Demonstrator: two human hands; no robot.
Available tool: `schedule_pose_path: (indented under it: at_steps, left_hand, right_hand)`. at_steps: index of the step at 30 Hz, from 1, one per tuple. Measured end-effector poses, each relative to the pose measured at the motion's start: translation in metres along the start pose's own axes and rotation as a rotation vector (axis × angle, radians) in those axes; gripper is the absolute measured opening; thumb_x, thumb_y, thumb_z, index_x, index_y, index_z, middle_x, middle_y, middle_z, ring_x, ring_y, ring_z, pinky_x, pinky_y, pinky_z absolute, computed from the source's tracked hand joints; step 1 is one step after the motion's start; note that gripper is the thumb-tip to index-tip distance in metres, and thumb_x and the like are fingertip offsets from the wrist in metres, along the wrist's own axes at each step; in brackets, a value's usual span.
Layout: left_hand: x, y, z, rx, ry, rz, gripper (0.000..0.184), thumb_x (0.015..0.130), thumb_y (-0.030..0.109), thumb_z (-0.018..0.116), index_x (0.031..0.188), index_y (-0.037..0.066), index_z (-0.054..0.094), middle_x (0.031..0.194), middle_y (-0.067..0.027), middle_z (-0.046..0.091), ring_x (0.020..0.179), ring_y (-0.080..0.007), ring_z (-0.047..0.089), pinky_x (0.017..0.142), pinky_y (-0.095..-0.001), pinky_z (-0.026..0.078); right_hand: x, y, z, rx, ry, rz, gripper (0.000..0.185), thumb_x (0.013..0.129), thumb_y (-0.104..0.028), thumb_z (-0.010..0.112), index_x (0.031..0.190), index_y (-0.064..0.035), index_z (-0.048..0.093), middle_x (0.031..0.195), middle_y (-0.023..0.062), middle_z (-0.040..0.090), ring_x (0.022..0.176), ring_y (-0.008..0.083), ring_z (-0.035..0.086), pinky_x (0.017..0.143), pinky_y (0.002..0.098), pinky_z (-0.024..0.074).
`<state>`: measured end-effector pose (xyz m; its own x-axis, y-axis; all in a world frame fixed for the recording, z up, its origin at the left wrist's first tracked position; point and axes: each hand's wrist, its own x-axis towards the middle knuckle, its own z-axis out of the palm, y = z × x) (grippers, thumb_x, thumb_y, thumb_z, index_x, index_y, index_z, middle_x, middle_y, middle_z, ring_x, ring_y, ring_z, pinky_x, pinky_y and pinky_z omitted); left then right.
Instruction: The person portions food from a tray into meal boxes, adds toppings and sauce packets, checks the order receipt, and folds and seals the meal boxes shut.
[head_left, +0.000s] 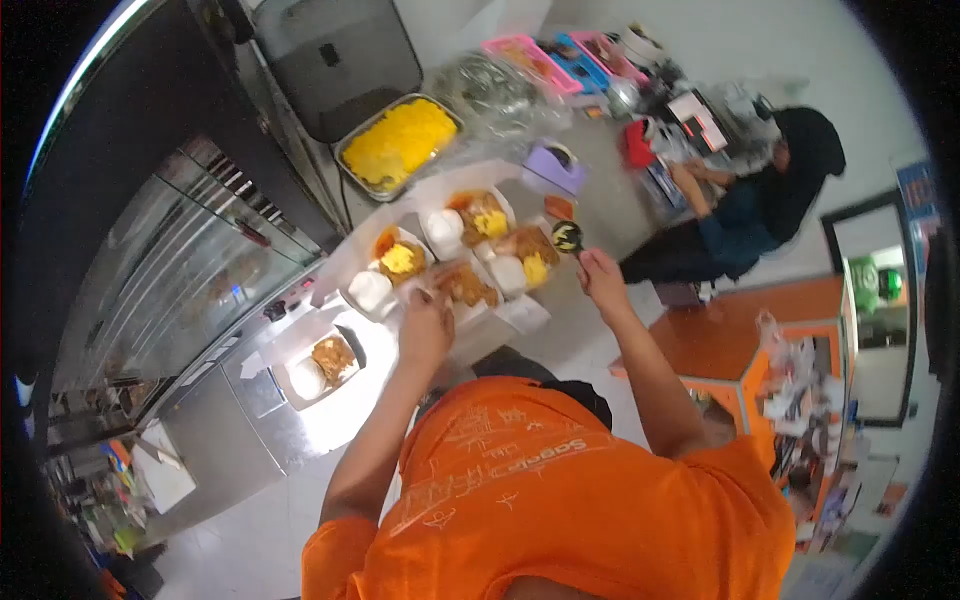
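The near box (480, 315) sits on the tabletop in front of the person, closest to the body in a cluster of four open paper boxes. Fried chicken (470, 288) shows inside it; no yellow food can be made out there. The left hand (428, 322) is at its left side, fingers lowered and close together, perhaps to steady it, though whether they grip the box cannot be told.

The right hand (600, 278) is closed around the handle of a spoon (567, 237), whose dark, round head carries yellow bits. Gripping the handle's end keeps the fingers clear of the food, while the head hangs just beside the right box (510, 297).

The other three boxes in the cluster each hold white rice (370, 290), fried chicken and a yellow mound (403, 260). Set side by side with their tops open, they are probably so placed to be within one short reach. A fifth box (330, 394) lies apart toward the person's left, with rice and chicken but no yellow in sight.

Beyond the cluster, a tray (385, 194) is heaped with yellow food (400, 145), likely kept near so that little is spilt between. Past it are a crumpled plastic bag (490, 95) and a pink basket (530, 62). Farther right, another person (770, 200) is busy at the tabletop (600, 205).
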<state>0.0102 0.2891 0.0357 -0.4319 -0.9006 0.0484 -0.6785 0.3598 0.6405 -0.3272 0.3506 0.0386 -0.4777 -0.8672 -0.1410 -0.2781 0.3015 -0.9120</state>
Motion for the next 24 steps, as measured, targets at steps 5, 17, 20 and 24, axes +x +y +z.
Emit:
schedule_pose_path:
  at_steps: [5, 17, 20, 24]
  left_hand:
    - [0.039, 0.038, -0.056, -0.343, 0.107, -0.179, 0.033, 0.093, 0.018, 0.064, 0.123, 0.003, 0.063, 0.106, -0.0169, 0.063, 0.093, -0.0303, 0.063, 0.086, -0.0360, 0.050]
    - [0.279, -0.077, -0.076, -1.538, 0.806, -0.667, 0.074, 0.101, 0.056, 0.042, 0.152, 0.003, 0.034, 0.149, -0.0175, 0.046, 0.141, -0.0294, 0.038, 0.118, -0.0410, 0.023]
    - [0.275, -0.040, -0.102, -1.714, 0.638, -0.991, 0.083, 0.099, 0.065, 0.037, 0.160, 0.012, 0.017, 0.167, -0.0136, 0.010, 0.152, -0.0419, 0.013, 0.119, -0.0602, 0.003]
    - [0.279, -0.064, -0.074, -1.895, 0.530, -1.128, 0.091, 0.096, 0.070, 0.031, 0.161, 0.011, 0.005, 0.166, -0.0203, 0.005, 0.151, -0.0423, 0.013, 0.116, -0.0660, -0.004]
  right_hand:
    - [0.066, -0.138, 0.023, 0.050, -0.508, -0.129, 0.016, 0.104, -0.021, 0.052, 0.109, -0.0082, 0.060, 0.072, 0.0021, 0.060, 0.063, 0.0098, 0.055, 0.054, 0.0251, 0.0404]
    - [0.266, -0.147, 0.331, -1.319, -0.638, -1.406, 0.018, 0.090, -0.018, 0.057, 0.096, -0.0117, 0.072, 0.091, 0.0068, 0.074, 0.083, 0.0248, 0.074, 0.065, 0.0392, 0.0573]
    - [0.259, -0.133, 0.346, -1.451, -0.791, -1.562, 0.019, 0.088, -0.019, 0.059, 0.096, -0.0132, 0.076, 0.097, 0.0091, 0.075, 0.088, 0.0253, 0.074, 0.069, 0.0398, 0.0579]
    - [0.267, -0.161, 0.345, -1.309, -1.071, -1.100, 0.024, 0.085, -0.022, 0.063, 0.099, -0.0088, 0.077, 0.100, 0.0161, 0.074, 0.092, 0.0330, 0.072, 0.076, 0.0447, 0.0570]
